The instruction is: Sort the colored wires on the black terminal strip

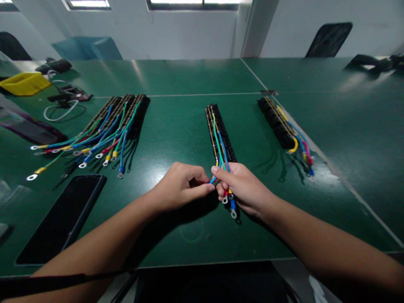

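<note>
A black terminal strip (225, 136) with brass-coloured rails lies in front of me, and coloured wires run along it toward my body. My right hand (244, 183) is closed around the wire bundle (221, 152) at the strip's near end. Below its fingers hang ring terminals (233, 213) with red and blue sleeves. Just to the left, my left hand (183, 185) pinches a blue wire (213, 179) between thumb and forefinger. That wire's tip is hidden by the fingers.
Several wired strips (135, 113) lie side by side at left, their ring terminals fanned toward me. Another wired strip (276, 122) lies at right. A black phone (63, 219) rests near the left front, with a yellow bin (27, 84) and grey cable (59, 118) farther back.
</note>
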A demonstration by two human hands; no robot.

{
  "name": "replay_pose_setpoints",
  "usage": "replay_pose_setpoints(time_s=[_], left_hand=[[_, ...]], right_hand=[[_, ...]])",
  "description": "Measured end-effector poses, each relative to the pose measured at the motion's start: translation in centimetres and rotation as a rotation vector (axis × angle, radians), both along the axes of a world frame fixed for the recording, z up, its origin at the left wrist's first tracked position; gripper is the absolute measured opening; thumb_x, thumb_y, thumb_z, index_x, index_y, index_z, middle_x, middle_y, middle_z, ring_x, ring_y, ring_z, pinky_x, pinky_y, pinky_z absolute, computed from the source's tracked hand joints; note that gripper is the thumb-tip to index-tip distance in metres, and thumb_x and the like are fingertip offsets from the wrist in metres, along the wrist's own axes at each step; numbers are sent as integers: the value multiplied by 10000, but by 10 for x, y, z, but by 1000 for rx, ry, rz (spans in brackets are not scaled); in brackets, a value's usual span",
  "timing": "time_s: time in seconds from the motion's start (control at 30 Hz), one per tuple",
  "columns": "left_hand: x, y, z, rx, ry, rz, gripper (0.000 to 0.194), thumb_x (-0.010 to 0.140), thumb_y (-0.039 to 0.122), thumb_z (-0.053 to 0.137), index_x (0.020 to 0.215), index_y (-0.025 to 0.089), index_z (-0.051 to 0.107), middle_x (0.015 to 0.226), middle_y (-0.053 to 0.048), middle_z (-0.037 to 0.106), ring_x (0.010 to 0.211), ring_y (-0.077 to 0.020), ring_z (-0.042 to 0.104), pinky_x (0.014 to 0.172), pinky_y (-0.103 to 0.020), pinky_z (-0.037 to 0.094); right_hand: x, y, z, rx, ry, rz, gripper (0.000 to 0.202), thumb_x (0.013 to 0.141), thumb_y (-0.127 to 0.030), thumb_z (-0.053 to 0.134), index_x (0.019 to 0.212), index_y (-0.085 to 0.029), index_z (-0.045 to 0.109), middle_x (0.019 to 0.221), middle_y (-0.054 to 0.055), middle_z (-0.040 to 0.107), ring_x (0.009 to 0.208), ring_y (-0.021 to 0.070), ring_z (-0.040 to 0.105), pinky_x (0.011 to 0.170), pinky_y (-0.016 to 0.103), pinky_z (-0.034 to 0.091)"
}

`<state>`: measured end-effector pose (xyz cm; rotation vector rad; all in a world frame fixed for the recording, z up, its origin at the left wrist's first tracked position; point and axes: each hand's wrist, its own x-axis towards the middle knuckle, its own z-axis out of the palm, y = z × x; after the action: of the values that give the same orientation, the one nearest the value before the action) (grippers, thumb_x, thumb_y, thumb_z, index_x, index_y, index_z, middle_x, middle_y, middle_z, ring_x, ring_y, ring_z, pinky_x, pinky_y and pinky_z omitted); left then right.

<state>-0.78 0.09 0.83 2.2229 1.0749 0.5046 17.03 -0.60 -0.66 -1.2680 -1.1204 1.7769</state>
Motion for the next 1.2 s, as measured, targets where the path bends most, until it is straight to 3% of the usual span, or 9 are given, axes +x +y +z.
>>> replay_pose_setpoints(time_s=[0.23,0.47,0.7,0.97,1.2], left_hand=[[0,0,3,85,19,-66,276,906,295,492,752,131,653,597,16,599,531,-74,487,537,-192,308],[0,1,-1,19,6,-21,275,857,355,574,736,123,656,614,3,632,532,-80,518,524,-189,324],[0,0,1,89,6,-72,286,911,307,484,748,131,641,599,18,588,537,-73,485,541,-192,314],[0,0,0,22,1,-11,278,875,338,532,722,125,627,602,17,598,530,-74,490,527,-193,310],[0,0,3,59,28,-58,302,916,306,463,735,126,624,576,26,551,527,-74,455,538,-202,293]], right_hand=[[0,1,1,-17,54,-8,219,882,-306,572,722,-173,504,423,-62,492,356,70,459,378,169,403],[0,1,2,-21,31,14,221,902,-304,536,728,-171,502,420,-40,518,346,71,455,365,164,377],[0,0,2,-37,67,1,214,888,-308,563,735,-170,507,414,-54,497,340,65,440,365,165,383],[0,0,0,-15,55,12,227,898,-311,551,729,-166,507,419,-51,502,351,66,452,374,165,391],[1,0,2,-28,82,10,229,896,-307,558,724,-165,504,410,-60,478,352,64,447,375,165,397]])
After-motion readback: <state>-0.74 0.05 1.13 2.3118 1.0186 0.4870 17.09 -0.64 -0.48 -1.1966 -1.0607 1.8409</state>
